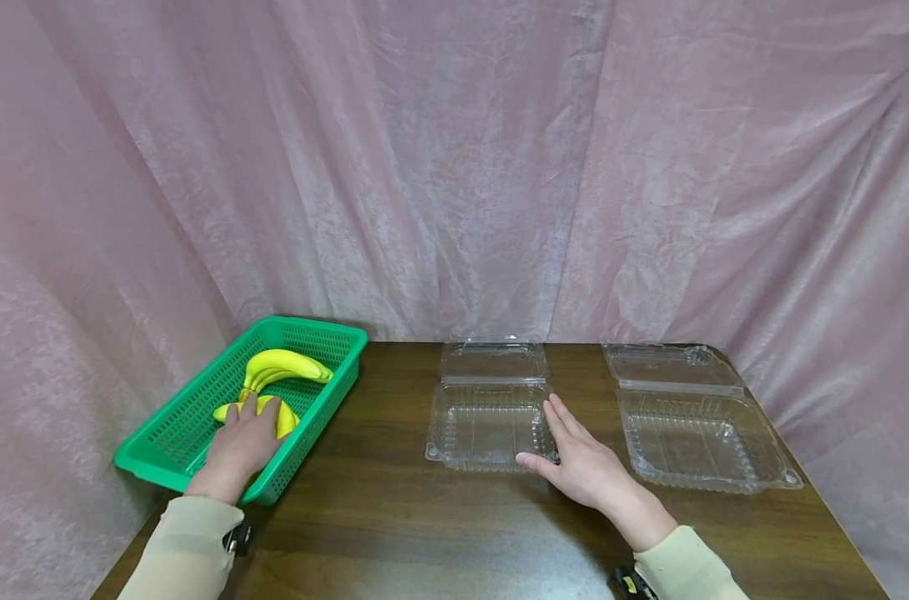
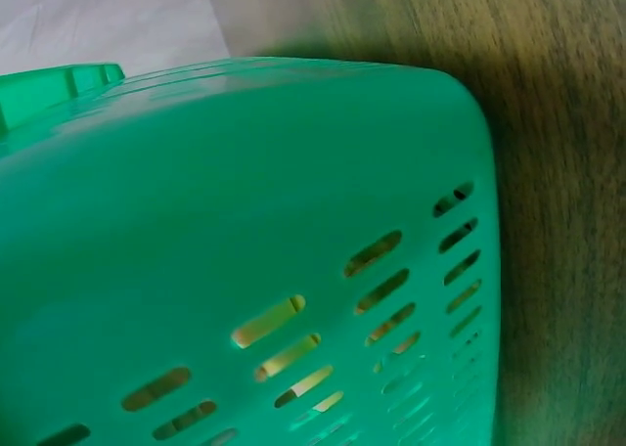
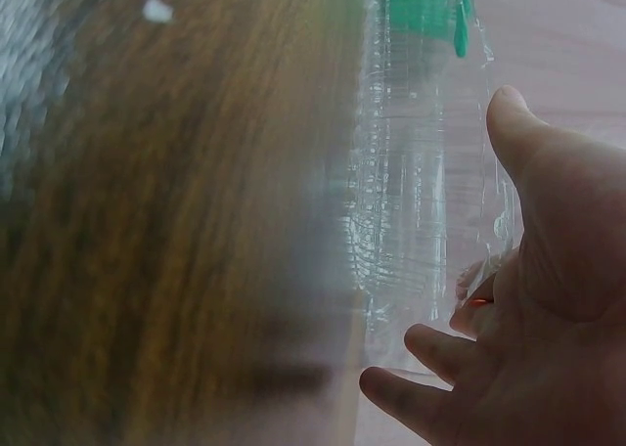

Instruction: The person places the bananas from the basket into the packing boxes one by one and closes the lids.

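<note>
In the head view, my left hand (image 1: 242, 443) reaches into a green basket (image 1: 304, 450) and holds the nearer yellow bananas (image 1: 283, 417), its fingers laid over their top. The fingertips are hidden. Just behind, another bunch of bananas (image 1: 285, 364) rests in the basket. My right hand (image 1: 585, 462) has its fingers straight and thumb spread, at the right edge of an open clear plastic clamshell container (image 1: 454, 454). The right wrist view shows the right hand (image 3: 548, 299) beside the clear container wall (image 3: 391, 221). Only basket wall (image 2: 245, 201) and slots fill the left wrist view, hiding the left hand.
A second open clear clamshell container (image 1: 705, 450) stands to the right, near the edge of the brown wooden table (image 1: 394, 533). Both lids lean back toward the pink curtain (image 1: 484, 167), which hangs behind the table and along its sides.
</note>
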The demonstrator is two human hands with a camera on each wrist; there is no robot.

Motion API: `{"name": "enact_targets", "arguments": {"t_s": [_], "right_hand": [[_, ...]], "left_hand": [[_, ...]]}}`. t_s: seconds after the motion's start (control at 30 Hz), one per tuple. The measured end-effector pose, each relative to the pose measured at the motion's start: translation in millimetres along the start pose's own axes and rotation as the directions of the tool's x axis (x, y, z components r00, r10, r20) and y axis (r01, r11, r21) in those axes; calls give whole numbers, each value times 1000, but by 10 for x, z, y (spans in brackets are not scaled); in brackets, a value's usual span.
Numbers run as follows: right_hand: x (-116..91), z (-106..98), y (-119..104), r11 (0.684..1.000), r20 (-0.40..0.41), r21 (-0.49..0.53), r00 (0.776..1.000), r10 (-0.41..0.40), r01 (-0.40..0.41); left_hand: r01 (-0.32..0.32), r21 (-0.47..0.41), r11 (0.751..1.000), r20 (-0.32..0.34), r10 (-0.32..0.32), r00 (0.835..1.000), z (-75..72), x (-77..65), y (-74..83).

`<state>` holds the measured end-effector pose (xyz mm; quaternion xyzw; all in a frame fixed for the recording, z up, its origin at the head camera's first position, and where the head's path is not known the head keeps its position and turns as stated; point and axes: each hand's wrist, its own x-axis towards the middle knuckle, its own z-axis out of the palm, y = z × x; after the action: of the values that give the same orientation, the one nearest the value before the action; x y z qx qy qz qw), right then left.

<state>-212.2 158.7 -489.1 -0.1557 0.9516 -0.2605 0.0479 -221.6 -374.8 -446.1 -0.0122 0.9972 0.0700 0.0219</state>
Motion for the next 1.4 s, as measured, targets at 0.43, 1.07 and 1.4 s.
{"name": "enact_targets", "arguments": {"t_s": [0.43,1.07,1.4], "right_hand": [[-5,-3,-7,1000,-4,11,1000,0,0],[-10,6,-5,1000,-3,5,1000,7,-7],[-11,12,5,1000,-1,2,1000,8,-8]], "left_hand": [[52,-59,997,52,-49,997,6,38,-22],[62,-93,994,82,-54,995,45,59,-49],[19,-80,997,17,-18,1000,45,60,-22]]}}
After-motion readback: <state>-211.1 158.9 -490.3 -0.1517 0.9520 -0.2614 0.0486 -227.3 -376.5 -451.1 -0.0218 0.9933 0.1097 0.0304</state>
